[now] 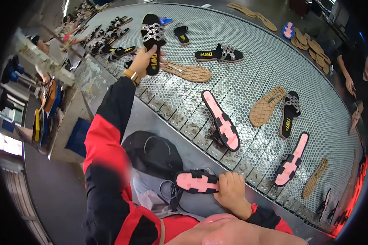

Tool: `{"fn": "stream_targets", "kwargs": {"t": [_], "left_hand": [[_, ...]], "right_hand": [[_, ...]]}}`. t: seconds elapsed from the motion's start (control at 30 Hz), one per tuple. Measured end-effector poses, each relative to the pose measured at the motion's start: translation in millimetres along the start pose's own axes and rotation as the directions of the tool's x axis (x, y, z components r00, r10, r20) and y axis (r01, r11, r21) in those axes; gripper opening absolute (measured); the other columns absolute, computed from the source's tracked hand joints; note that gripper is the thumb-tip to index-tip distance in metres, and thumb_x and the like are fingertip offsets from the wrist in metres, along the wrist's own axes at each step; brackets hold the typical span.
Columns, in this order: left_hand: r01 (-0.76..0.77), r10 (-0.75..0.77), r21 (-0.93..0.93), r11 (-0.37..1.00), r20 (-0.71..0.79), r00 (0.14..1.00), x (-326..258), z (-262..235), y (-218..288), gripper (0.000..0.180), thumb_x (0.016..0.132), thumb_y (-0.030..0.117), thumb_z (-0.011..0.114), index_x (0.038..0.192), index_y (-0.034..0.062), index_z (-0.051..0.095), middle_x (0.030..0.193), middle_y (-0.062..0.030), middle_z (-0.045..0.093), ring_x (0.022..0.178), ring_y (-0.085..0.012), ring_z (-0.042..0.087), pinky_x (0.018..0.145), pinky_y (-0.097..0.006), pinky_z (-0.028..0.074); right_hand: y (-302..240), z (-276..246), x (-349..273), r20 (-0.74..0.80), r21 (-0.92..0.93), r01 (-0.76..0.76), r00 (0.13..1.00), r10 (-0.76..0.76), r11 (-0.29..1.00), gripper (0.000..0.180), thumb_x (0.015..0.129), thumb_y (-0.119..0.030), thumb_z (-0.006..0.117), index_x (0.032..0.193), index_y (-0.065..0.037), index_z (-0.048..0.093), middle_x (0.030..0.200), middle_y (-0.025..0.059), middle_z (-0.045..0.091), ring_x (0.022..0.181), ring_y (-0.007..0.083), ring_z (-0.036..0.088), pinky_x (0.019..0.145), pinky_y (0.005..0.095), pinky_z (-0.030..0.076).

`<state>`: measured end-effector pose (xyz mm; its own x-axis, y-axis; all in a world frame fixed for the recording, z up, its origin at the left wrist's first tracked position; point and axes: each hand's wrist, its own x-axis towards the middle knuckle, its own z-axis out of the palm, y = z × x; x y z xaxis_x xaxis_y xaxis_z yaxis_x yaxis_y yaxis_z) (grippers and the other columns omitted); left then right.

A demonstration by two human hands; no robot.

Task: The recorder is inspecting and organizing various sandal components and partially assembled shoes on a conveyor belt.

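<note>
At the far left of the metal conveyor, my left hand (142, 62) is closed on the heel end of a black slide sandal (152, 38) with a glittery cut-out strap. Close to my body, my right hand (232, 191) grips one end of a sandal upper (192, 181), its pink underside with black strap ends facing up. A tan outsole (188, 72) lies just right of my left hand. Between my hands, another pink-bottomed upper (221, 121) rests face down on the conveyor. A finished-looking black sandal (220, 54) lies farther back.
The conveyor (237, 90) curves across the view, its near metal edge in front of me. On its right lie a tan outsole (267, 107), a black sandal (290, 114) and a pink-bottomed upper (292, 160). Several sandals (114, 36) cluster far left. Another person's hand (350, 86) shows at right.
</note>
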<state>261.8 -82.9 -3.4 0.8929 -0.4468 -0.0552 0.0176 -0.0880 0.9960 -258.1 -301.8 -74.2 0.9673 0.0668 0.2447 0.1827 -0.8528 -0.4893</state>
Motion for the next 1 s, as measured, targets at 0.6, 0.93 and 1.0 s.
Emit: {"fn": "stream_targets", "kwargs": {"t": [0.6, 0.93, 1.0], "left_hand": [[0.143, 0.102, -0.8, 0.583, 0.247, 0.964, -409.1, 225.7, 22.6, 0.12, 0.085, 0.1, 0.027, 0.149, 0.0013, 0.05, 0.12, -0.0217, 0.068, 0.098, -0.0322, 0.071, 0.086, -0.046, 0.059], [0.233, -0.019, -0.784, 0.576, 0.273, 0.962, -440.5, 266.9, 36.7, 0.116, 0.088, 0.096, 0.032, 0.157, 0.004, 0.043, 0.128, -0.0248, 0.067, 0.107, -0.0383, 0.07, 0.095, -0.05, 0.056], [0.234, -0.023, -0.851, 0.47, 0.253, 0.967, -430.1, 272.8, 36.8, 0.104, 0.094, 0.091, 0.032, 0.148, 0.0046, 0.052, 0.124, -0.0218, 0.068, 0.106, -0.0359, 0.07, 0.09, -0.049, 0.059]], "right_hand": [[18.3, -1.8, -29.0, -0.291, 0.744, 0.002, 0.901, 0.323, 0.668, 0.028, 0.092, 0.004, 0.061, 0.119, -0.003, 0.056, 0.103, 0.0064, 0.06, 0.092, 0.0173, 0.062, 0.081, 0.0317, 0.051], [47.8, 25.1, -43.5, -0.113, 0.885, -0.068, 0.928, 0.356, 0.46, 0.026, 0.096, -0.001, 0.065, 0.121, -0.001, 0.056, 0.103, 0.0047, 0.06, 0.096, 0.0172, 0.06, 0.089, 0.0323, 0.049], [51.0, 18.1, -44.1, -0.186, 0.809, -0.04, 0.929, 0.32, 0.586, 0.026, 0.098, -0.004, 0.066, 0.121, -0.001, 0.056, 0.104, 0.0053, 0.06, 0.095, 0.0174, 0.061, 0.088, 0.0323, 0.049]]}}
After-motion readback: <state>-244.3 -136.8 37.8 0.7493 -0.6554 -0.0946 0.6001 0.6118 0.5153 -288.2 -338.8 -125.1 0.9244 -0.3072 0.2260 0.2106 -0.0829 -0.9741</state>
